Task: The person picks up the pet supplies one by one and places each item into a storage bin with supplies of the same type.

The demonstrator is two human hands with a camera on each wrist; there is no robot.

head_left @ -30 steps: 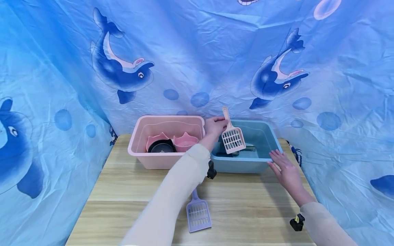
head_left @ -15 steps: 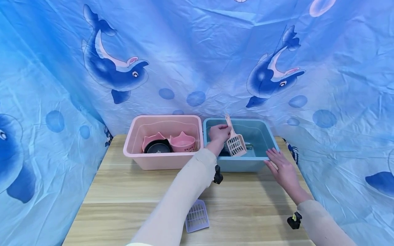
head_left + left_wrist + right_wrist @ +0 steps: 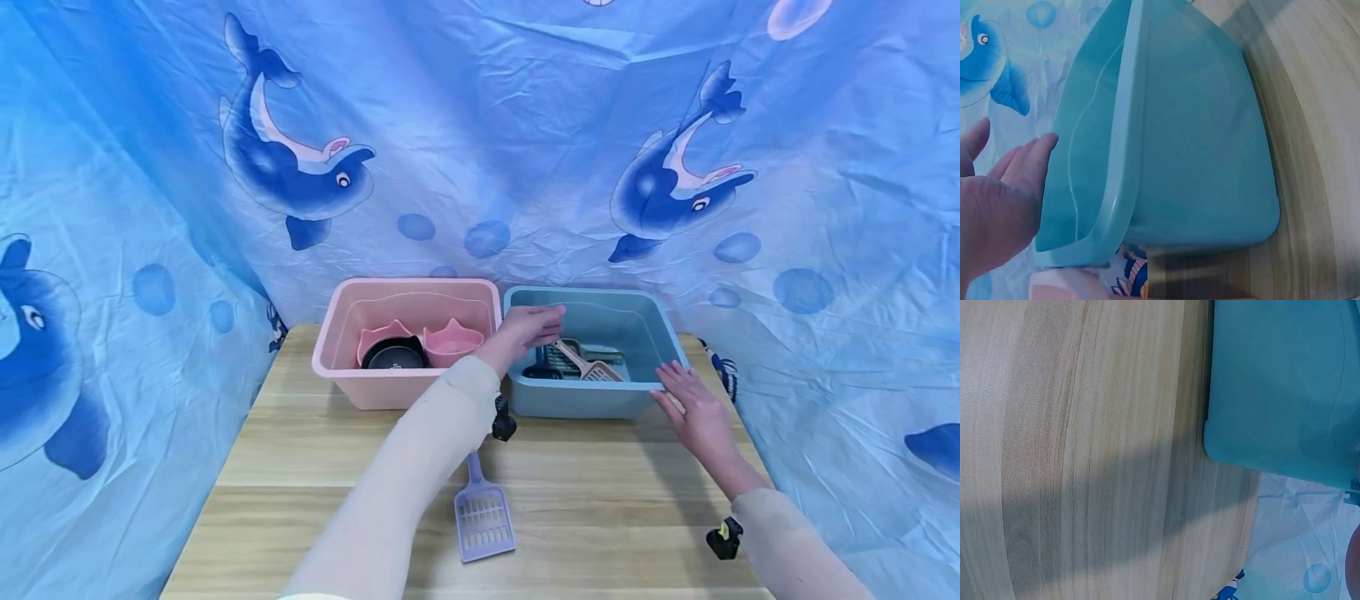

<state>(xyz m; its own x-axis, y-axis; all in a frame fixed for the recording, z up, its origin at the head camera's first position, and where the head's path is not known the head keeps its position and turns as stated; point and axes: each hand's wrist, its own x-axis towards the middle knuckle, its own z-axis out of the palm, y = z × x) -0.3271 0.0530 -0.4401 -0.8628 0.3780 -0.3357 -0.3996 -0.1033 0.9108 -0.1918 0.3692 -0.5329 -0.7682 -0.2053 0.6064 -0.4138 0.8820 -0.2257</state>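
Note:
My left hand hovers over the left part of the blue bin, fingers fairly straight and thumb apart in the left wrist view. Just below it, a beige slotted litter scoop lies tilted inside the bin, its handle toward the hand. Beneath are a dark green scoop and a black item, both partly covered. At the bin's front right corner my right hand rests on the rim with fingers extended. Only a sliver of that hand enters the right wrist view.
Left of the blue bin stands a pink bin holding pink cat-eared bowls and a black one. A purple litter scoop lies on the wooden table near the front. A blue dolphin-print curtain surrounds the table.
The beige scoop has gone from upright in my left hand down into the blue bin, and the hand has let it go. The right hand stays on the rim.

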